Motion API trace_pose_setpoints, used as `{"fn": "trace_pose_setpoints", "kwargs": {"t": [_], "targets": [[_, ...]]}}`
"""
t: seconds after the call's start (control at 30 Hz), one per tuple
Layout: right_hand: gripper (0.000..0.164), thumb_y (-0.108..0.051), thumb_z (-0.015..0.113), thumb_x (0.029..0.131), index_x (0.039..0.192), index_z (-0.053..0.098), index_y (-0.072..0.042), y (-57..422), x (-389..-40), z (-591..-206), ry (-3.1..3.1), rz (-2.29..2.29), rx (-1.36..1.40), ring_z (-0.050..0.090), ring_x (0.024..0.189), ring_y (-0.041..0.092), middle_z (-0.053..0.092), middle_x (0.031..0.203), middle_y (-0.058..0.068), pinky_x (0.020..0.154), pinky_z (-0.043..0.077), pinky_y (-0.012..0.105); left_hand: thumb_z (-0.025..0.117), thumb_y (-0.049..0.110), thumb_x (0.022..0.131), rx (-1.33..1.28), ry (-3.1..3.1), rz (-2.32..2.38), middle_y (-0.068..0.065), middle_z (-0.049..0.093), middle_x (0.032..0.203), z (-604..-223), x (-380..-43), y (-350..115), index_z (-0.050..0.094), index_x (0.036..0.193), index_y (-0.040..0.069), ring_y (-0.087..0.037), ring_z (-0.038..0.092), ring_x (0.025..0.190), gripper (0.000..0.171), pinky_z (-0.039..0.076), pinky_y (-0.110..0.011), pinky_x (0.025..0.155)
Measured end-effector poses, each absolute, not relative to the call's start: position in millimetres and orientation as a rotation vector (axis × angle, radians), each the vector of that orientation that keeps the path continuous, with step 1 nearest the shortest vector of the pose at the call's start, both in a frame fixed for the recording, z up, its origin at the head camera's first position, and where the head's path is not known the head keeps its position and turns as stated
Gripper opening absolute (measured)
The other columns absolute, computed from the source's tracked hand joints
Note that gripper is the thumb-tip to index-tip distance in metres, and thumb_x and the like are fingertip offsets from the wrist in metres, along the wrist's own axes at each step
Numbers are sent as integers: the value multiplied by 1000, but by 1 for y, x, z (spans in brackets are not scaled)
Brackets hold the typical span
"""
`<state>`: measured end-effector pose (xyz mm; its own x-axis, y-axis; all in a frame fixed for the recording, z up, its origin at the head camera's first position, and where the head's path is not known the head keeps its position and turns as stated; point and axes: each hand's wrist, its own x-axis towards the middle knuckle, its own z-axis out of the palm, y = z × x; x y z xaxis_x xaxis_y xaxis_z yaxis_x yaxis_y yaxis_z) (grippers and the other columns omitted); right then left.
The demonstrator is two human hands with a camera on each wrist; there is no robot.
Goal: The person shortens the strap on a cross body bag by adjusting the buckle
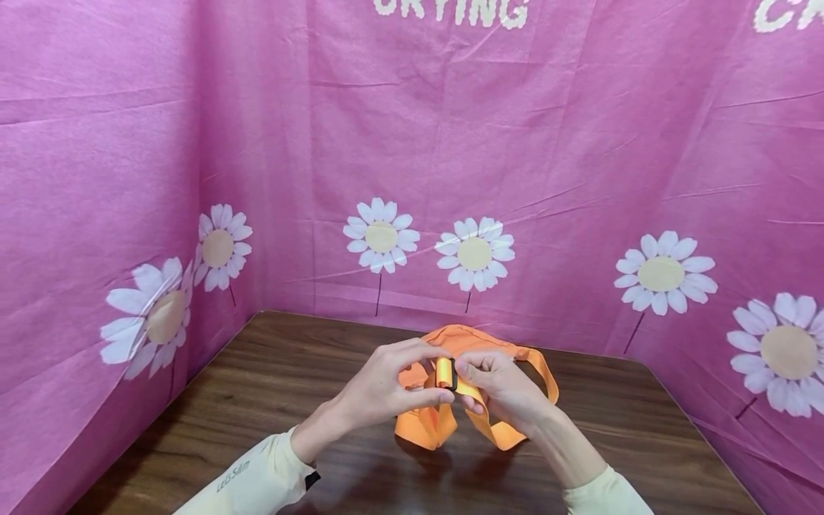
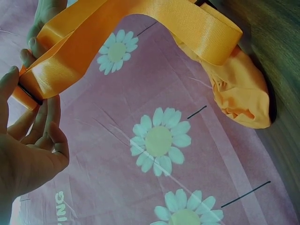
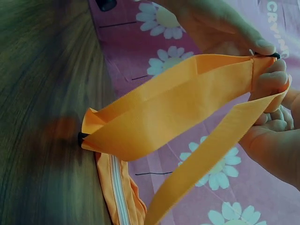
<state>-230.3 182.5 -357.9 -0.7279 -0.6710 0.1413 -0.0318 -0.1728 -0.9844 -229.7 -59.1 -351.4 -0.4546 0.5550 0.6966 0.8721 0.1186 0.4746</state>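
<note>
An orange bag (image 1: pixel 460 338) of soft cloth lies on the table, its webbing strap (image 1: pixel 504 434) looping toward me. Raised in front of it is a black slide buckle (image 1: pixel 453 375) with the strap threaded through. My left hand (image 1: pixel 385 378) pinches the buckle's edges between thumb and fingers. Close beside it, my right hand (image 1: pixel 508 386) pinches the strap between thumb and fingers at the buckle's right side. The right wrist view shows the bag's pale zipper (image 3: pixel 120 192) and a second black fitting (image 3: pixel 82 139) low on the strap. Part of the bag is hidden behind both hands.
The dark wood table (image 1: pixel 309 350) carries the bag near its back edge. A pink cloth (image 1: pixel 438 143) printed with white daisies hangs behind the table and along both sides.
</note>
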Motion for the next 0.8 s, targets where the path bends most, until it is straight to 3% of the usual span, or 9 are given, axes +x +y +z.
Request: {"fn": "trace_pose_setpoints", "kwargs": {"t": [0.13, 0.37, 0.5, 0.63, 0.8], "targets": [[33, -19, 44, 111, 96, 69, -3, 181, -230, -358, 1651, -1947, -828, 51, 56, 9, 61, 69, 1, 53, 40, 20, 86, 31, 84, -1384, -2053, -1259, 14, 64, 98, -351, -229, -59, 70, 123, 16, -7, 63, 87, 45, 52, -26, 79], [21, -15, 55, 106, 94, 69, -7, 181, -227, -351, 1733, -1939, -729, 52, 62, 14, 61, 80, 3, 60, 41, 23, 87, 34, 83, -1348, -2137, -1271, 13, 66, 108, -354, -230, -59, 65, 132, 16, -10, 63, 94, 57, 51, -29, 84], [22, -14, 53, 106, 93, 69, -10, 184, -225, -346, 1745, -1963, -714, 51, 62, 15, 60, 84, -1, 63, 43, 25, 88, 33, 82, -1358, -2187, -1286, 12, 66, 110, -356, -232, -58, 61, 137, 16, -12, 64, 96, 63, 51, -29, 86], [23, -15, 51, 107, 94, 69, -7, 188, -225, -342, 1732, -1981, -739, 54, 67, 15, 60, 82, 1, 68, 45, 28, 85, 27, 86, -1417, -2155, -1295, 9, 66, 114, -358, -234, -57, 65, 132, 15, -13, 64, 100, 51, 53, -30, 86], [23, -13, 50, 108, 96, 69, -5, 190, -225, -340, 1714, -1985, -773, 61, 79, 20, 63, 91, 6, 81, 49, 35, 83, 24, 88, -1428, -2137, -1263, 8, 66, 114, -359, -234, -58, 68, 127, 13, -13, 64, 103, 42, 52, -29, 88]]}}
